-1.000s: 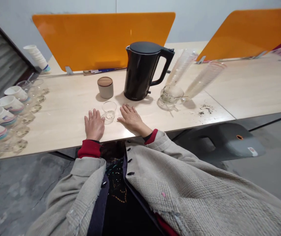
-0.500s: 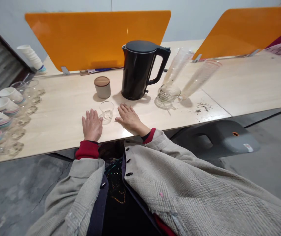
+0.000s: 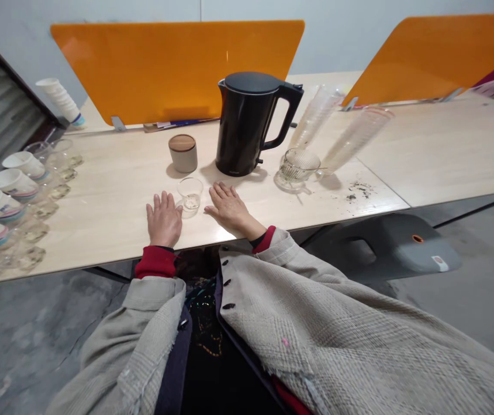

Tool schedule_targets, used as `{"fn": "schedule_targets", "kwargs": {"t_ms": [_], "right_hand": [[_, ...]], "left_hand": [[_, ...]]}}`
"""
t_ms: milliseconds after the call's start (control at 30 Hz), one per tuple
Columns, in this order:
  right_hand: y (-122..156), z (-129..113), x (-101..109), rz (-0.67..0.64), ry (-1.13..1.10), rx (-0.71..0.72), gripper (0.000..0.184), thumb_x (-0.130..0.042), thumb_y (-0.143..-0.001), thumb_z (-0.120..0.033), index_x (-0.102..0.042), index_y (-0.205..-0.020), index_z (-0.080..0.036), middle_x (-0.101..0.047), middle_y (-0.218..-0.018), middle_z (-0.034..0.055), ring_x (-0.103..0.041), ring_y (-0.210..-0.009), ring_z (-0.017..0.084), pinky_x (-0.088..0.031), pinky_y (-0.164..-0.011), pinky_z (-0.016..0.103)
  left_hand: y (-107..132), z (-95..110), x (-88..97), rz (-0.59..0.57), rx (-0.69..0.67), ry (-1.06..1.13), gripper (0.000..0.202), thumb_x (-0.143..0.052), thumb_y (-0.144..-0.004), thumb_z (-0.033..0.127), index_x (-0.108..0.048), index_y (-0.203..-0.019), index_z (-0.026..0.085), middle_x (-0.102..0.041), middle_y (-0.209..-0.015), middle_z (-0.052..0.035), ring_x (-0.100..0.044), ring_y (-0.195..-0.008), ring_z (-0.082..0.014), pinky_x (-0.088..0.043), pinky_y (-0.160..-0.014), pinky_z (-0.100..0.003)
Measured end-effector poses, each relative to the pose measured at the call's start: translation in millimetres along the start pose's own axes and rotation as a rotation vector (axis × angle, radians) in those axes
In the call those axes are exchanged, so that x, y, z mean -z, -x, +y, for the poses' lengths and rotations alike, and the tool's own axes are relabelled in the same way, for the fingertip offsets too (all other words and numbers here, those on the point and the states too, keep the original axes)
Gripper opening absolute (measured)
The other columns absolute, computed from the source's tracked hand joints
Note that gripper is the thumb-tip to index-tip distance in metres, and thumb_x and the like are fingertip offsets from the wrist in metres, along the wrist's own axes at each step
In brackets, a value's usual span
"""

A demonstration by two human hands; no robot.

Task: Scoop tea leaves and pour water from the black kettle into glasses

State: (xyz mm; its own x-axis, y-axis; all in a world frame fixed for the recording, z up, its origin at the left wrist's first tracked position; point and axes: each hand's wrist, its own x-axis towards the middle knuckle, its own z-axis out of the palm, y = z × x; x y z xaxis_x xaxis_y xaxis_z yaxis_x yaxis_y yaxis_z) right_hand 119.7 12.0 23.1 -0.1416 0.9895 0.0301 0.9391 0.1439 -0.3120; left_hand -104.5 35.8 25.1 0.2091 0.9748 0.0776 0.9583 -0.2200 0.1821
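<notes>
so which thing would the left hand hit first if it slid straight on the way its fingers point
Probably the flat stationery at the foot of the orange divider: the left hand seems to pass just left of the wood-lidded canister, though that gap is hard to judge.

– Kettle [image 3: 242, 138]?
– Glossy black plastic, slightly duller on the lid.
– Small tumbler [image 3: 190, 193]?
– Clear, smooth glass.
– Little jar [image 3: 183, 162]?
– Matt grey ceramic, topped with a smooth wooden lid [image 3: 181, 143].
– Bench [image 3: 112, 173]?
– Pale, smooth wood-look laminate.
– Screens [image 3: 173, 69]?
– Glossy orange plastic.
– Coat sleeve [image 3: 316, 340]?
– Rough, coarsely woven beige cloth
</notes>
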Motion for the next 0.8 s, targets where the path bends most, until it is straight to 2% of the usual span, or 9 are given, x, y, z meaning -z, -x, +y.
{"fn": "schedule_targets", "kwargs": {"t_ms": [267,333,400,500,567,633,700,800], "right_hand": [[-0.6,-3.4,5.3,0.002,-0.027,-0.007,0.075,-0.051,-0.112,-0.047,-0.039,-0.173,-0.004,-0.029,-0.185,0.0221,-0.021,-0.175,0.037,-0.016,-0.142,0.059],[3.3,0.3,8.9,0.087,-0.081,-0.029,0.073,-0.048,-0.113,-0.045,-0.038,-0.174,-0.006,-0.034,-0.183,0.0202,-0.029,-0.173,0.033,-0.025,-0.141,0.054],[13.5,11.6,16.3,0.274,-0.153,-0.105,0.069,-0.041,-0.114,-0.044,-0.039,-0.173,-0.010,-0.049,-0.175,0.0202,-0.048,-0.162,0.031,-0.040,-0.134,0.049],[39.6,47.5,36.6,0.657,-0.239,-0.311,0.065,-0.032,-0.115,-0.046,-0.045,-0.168,-0.011,-0.073,-0.144,0.0209,-0.074,-0.125,0.029,-0.058,-0.111,0.046],[58.6,81.9,54.2,0.905,-0.240,-0.455,0.066,-0.032,-0.114,-0.051,-0.047,-0.164,-0.011,-0.077,-0.124,0.0176,-0.077,-0.110,0.028,-0.061,-0.101,0.045],[73.3,118.4,70.6,1.079,-0.209,-0.576,0.065,-0.038,-0.112,-0.055,-0.049,-0.160,-0.013,-0.078,-0.110,0.0132,-0.077,-0.102,0.027,-0.061,-0.098,0.046],[80.9,150.5,82.0,1.132,-0.188,-0.672,0.062,-0.050,-0.108,-0.056,-0.056,-0.152,-0.012,-0.077,-0.097,0.0100,-0.076,-0.096,0.028,-0.060,-0.095,0.047],[79.1,181.1,88.2,1.069,-0.180,-0.730,0.058,-0.064,-0.101,-0.054,-0.065,-0.140,-0.012,-0.075,-0.083,0.0059,-0.074,-0.090,0.029,-0.060,-0.092,0.047]], "left_hand": [[0.8,0.8,1.9,0.013,-0.008,0.012,0.072,-0.020,-0.113,0.041,-0.041,-0.172,0.005,-0.032,-0.184,-0.0183,-0.023,-0.174,-0.0398,-0.019,-0.141,-0.066],[0.9,0.1,1.9,0.022,-0.016,0.017,0.072,-0.020,-0.113,0.041,-0.041,-0.171,0.005,-0.033,-0.184,-0.0191,-0.023,-0.174,-0.0409,-0.019,-0.141,-0.066],[0.6,-0.9,1.5,0.032,-0.022,0.021,0.072,-0.022,-0.113,0.041,-0.042,-0.171,0.005,-0.034,-0.183,-0.0198,-0.025,-0.174,-0.0416,-0.020,-0.141,-0.067],[-0.5,-2.5,0.1,0.045,-0.030,0.019,0.071,-0.022,-0.113,0.042,-0.043,-0.170,0.006,-0.036,-0.182,-0.0204,-0.027,-0.173,-0.0421,-0.022,-0.140,-0.068],[-1.4,-3.4,-1.2,0.052,-0.033,0.013,0.071,-0.022,-0.113,0.042,-0.044,-0.170,0.007,-0.036,-0.182,-0.0197,-0.027,-0.173,-0.0419,-0.022,-0.140,-0.068],[-2.1,-4.1,-2.5,0.057,-0.033,0.010,0.071,-0.021,-0.113,0.043,-0.044,-0.171,0.009,-0.036,-0.183,-0.0190,-0.027,-0.173,-0.0415,-0.022,-0.140,-0.067],[-2.4,-4.3,-3.2,0.063,-0.032,0.014,0.071,-0.020,-0.113,0.043,-0.044,-0.171,0.008,-0.036,-0.183,-0.0196,-0.026,-0.173,-0.0417,-0.022,-0.140,-0.068],[-1.9,-3.5,-2.8,0.064,-0.027,0.019,0.072,-0.020,-0.113,0.042,-0.044,-0.170,0.006,-0.036,-0.182,-0.0206,-0.026,-0.173,-0.0422,-0.021,-0.140,-0.068]]}}
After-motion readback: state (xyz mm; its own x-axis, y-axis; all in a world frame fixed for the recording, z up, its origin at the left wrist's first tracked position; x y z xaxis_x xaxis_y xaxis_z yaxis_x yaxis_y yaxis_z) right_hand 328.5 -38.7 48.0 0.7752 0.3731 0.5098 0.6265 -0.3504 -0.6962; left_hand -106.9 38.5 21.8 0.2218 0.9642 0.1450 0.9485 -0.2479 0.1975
